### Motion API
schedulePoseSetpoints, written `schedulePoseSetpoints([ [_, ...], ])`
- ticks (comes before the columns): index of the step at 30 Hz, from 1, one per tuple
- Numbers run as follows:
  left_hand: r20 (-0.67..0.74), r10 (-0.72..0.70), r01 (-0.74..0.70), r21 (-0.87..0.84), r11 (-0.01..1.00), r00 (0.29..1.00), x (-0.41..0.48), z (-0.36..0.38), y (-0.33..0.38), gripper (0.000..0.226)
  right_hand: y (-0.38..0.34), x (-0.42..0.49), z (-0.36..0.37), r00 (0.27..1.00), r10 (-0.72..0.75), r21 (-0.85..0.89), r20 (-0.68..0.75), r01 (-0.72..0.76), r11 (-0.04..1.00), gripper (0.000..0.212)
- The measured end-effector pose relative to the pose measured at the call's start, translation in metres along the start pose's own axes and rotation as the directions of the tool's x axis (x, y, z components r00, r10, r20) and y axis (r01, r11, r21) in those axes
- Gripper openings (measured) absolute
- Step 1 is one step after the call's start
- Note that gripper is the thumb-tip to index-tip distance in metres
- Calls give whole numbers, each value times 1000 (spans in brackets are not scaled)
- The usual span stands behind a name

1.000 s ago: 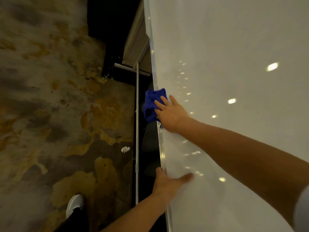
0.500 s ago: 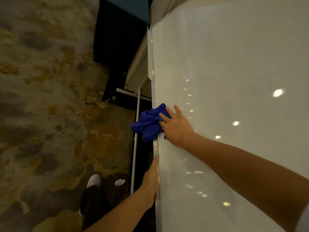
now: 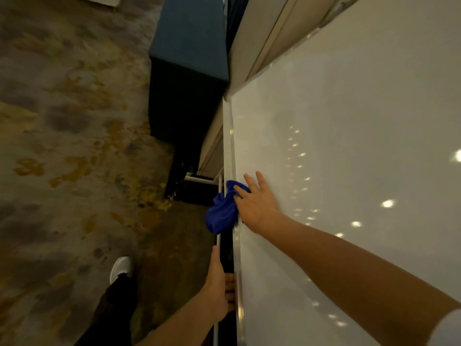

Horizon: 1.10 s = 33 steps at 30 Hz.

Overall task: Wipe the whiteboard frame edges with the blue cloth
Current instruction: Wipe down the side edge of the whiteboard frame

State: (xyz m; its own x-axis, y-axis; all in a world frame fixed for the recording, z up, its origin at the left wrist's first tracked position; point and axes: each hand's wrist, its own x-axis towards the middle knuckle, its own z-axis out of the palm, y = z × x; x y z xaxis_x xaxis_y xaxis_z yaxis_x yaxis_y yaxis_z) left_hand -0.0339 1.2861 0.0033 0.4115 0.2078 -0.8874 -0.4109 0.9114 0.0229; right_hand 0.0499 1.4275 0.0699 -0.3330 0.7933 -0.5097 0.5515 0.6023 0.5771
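Wiping a long frame edge (image 3: 228,146) of the whiteboard (image 3: 349,146): the right hand (image 3: 255,204) presses the blue cloth (image 3: 222,213) onto this edge. Its fingers are nearly straight, two lying on the board face just inside the edge and one across the cloth. The thumb is hidden behind the cloth, so a pinch cannot be confirmed. The cloth is bunched and touches the edge, with most of it hanging outside. Nearer the viewer along the same edge, the left hand (image 3: 219,283) grips it, fingers curled round its back, apparently steadying the board. Probable faults: the loosely bunched cloth may slip off the narrow edge and fall, since little of it sits under the fingers. A stroke toward the viewer would meet the left hand, which stands in the path. A hard push may shift the board. Outside the edge lie a white stand tube (image 3: 215,330), a blue-topped dark cabinet (image 3: 189,46), patterned carpet (image 3: 62,146) and a white shoe (image 3: 121,268).
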Motion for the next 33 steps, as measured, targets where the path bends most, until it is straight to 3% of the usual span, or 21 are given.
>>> schedulePoseSetpoints([
  [7,171,-198,185,92,978,965,28,-4,99,120,37,53,-17,991,-64,16,121,63,998,52],
  [11,266,-254,237,94,967,930,37,-4,130,109,50,62,-23,985,-94,41,145,89,995,50],
  [14,348,-188,188,34,982,919,38,2,164,82,53,63,-29,977,-110,50,185,103,993,51],
  [16,418,-147,155,14,988,897,42,7,199,76,64,66,-34,984,-83,54,158,75,996,52],
  [20,359,-97,70,88,994,928,53,34,266,74,146,100,-53,984,167,131,-54,-159,979,56],
  [22,343,-87,78,41,996,935,60,54,289,78,186,128,-64,973,224,153,-49,-215,965,61],
  [27,409,69,-6,-152,988,910,75,92,356,70,180,205,-59,999,-34,182,22,30,983,68],
  [30,398,180,-88,-239,967,899,84,108,405,62,184,251,-55,998,-51,323,-45,63,944,67],
  [33,324,261,-184,-250,951,909,103,117,444,60,184,292,-41,997,-64,334,-41,74,940,72],
])
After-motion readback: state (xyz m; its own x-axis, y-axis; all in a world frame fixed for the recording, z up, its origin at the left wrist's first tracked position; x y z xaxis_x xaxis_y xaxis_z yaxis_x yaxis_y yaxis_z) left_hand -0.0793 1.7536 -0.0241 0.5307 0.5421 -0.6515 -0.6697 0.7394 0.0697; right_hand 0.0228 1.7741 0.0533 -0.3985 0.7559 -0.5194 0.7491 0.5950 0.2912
